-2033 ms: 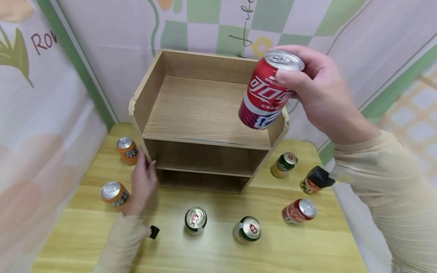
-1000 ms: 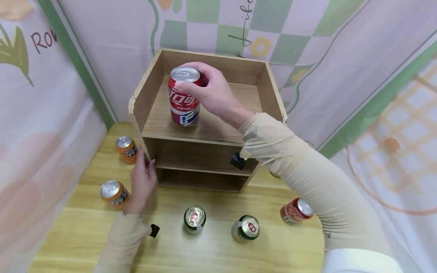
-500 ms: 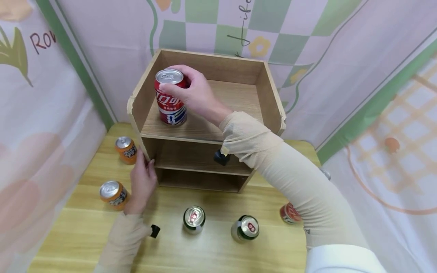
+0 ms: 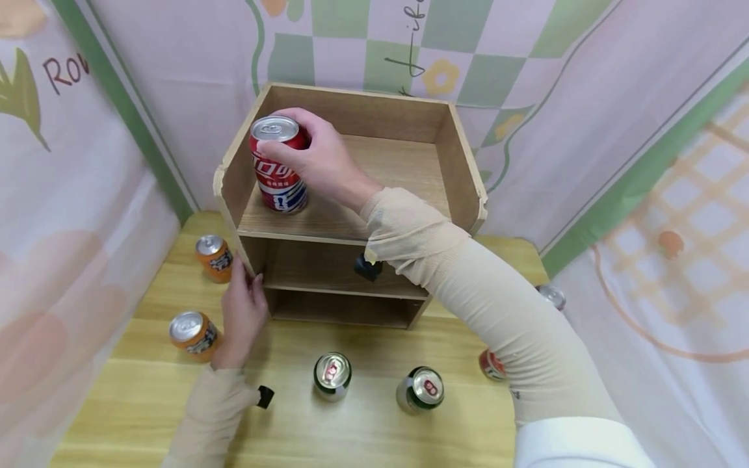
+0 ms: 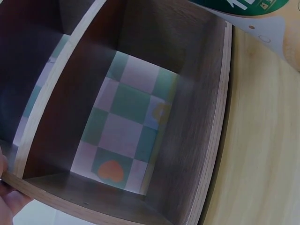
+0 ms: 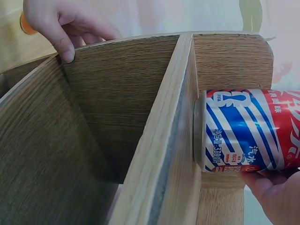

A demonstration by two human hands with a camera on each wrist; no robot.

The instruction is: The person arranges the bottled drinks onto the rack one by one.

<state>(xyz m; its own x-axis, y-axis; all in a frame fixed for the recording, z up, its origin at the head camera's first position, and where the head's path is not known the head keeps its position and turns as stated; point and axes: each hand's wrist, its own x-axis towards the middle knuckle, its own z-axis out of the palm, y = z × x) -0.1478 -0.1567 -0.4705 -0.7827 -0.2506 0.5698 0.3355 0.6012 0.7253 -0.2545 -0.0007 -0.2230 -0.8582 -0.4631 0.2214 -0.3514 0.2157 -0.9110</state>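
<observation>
My right hand point(image 4: 322, 156) grips a red cola can point(image 4: 277, 172) round its upper part, thumb in front. The can stands upright at the left end of the top shelf of a small wooden shelf unit point(image 4: 392, 172), close to the side wall. In the right wrist view the base of the can point(image 6: 243, 131) is right at the shelf board. My left hand point(image 4: 242, 318) holds the unit's left side panel, thumb on the front edge and fingers outside. The left wrist view shows the lower compartments point(image 5: 122, 122) and part of the left fingers at the edge.
Two orange cans point(image 4: 196, 335) stand left of the unit. In front are two green-topped cans, one left point(image 4: 332, 376) and one right point(image 4: 421, 390). On the right, my sleeve partly covers a red can point(image 4: 491, 364) and a silver-topped can point(image 4: 551, 297). Printed cloth point(image 4: 374, 52) hangs behind.
My right hand has carried the cola can from above the unit's right side leftward and down to the left end of the top shelf. The left hand has stayed on the side panel.
</observation>
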